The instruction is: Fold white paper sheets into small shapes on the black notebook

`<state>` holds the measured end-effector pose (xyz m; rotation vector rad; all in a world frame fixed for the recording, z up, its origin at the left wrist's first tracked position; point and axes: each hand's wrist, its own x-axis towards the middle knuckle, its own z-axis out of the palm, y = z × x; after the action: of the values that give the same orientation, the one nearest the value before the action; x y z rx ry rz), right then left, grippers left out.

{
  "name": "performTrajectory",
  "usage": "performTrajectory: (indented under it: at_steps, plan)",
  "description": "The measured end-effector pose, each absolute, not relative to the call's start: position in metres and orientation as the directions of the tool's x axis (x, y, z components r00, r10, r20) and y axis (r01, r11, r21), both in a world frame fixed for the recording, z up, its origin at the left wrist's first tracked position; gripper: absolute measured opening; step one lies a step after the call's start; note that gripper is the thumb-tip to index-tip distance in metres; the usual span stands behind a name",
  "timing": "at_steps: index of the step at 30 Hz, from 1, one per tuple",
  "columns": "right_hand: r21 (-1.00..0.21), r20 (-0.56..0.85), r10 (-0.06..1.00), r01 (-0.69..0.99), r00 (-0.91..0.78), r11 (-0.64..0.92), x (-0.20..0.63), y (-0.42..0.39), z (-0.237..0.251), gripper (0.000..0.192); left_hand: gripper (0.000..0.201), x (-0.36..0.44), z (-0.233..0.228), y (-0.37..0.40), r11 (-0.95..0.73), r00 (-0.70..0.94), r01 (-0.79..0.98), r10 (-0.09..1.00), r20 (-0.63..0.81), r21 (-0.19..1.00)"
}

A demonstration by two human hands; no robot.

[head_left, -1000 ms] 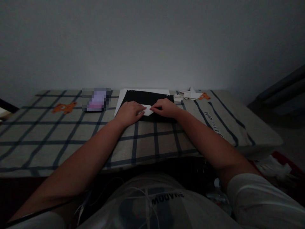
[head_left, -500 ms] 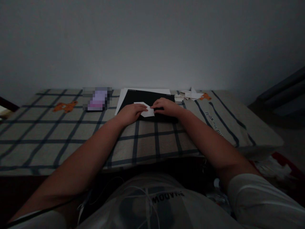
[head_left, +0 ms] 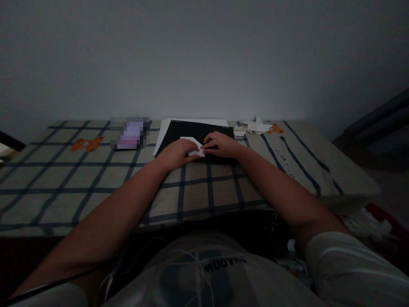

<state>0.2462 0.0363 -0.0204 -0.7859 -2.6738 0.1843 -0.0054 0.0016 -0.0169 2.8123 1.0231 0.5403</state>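
Observation:
A small folded sheet of white paper lies on a black pad with a row of small white marks along its far edge. My left hand covers the paper's left and near part, its fingers gripping it with the thumb along the near edge. From the right, my right hand reaches in, fingertips closed at the paper's right edge. Both hands nearly meet there, and the fingers hide much of the paper's folds.
White sheets stick out under the black pad. A phone, partly pixelated, lies to the left. Folded white paper pieces sit at right. A checked cloth covers the table, which meets a plain wall.
My left hand has shifted slightly right over the paper, its thumb now stretched along the near edge. Less of the paper shows; its right side looks narrower. My right hand stays nearly in place.

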Motion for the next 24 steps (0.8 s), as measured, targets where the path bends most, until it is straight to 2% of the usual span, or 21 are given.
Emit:
performTrajectory:
  at_steps: [3, 6, 9, 12, 15, 19, 24]
  plan:
    - [-0.243, 0.297, 0.544, 0.488, -0.785, 0.838, 0.247, 0.035, -0.019, 0.029, 0.042, -0.005, -0.016, 0.000, -0.771, 0.713, 0.604, 0.636, 0.295, 0.200]
    - [-0.260, 0.307, 0.538, 0.474, -0.785, 0.841, 0.247, 0.033, -0.019, 0.030, 0.046, -0.004, -0.016, -0.001, -0.707, 0.647, 0.685, 0.702, 0.298, 0.176]
    - [-0.248, 0.325, 0.549, 0.491, -0.770, 0.835, 0.244, 0.030, -0.019, 0.038, 0.048, -0.003, -0.016, 0.000, -0.642, 0.584, 0.750, 0.756, 0.296, 0.160]
    - [-0.219, 0.334, 0.555, 0.510, -0.762, 0.832, 0.239, 0.030, -0.021, 0.032, 0.049, -0.003, -0.015, 0.000, -0.636, 0.574, 0.753, 0.761, 0.302, 0.170]
    - [-0.199, 0.342, 0.543, 0.505, -0.767, 0.840, 0.236, 0.031, -0.021, 0.029, 0.048, -0.004, -0.015, 0.000, -0.675, 0.606, 0.706, 0.733, 0.310, 0.216]
    - [-0.185, 0.346, 0.522, 0.489, -0.780, 0.852, 0.240, 0.033, -0.019, 0.028, 0.036, -0.007, -0.018, 0.001, -0.790, 0.699, 0.545, 0.614, 0.366, 0.282]
    - [-0.233, 0.315, 0.584, 0.536, -0.748, 0.811, 0.244, 0.033, -0.015, 0.024, 0.030, -0.010, -0.019, 0.001, -0.828, 0.731, 0.488, 0.561, 0.389, 0.276]
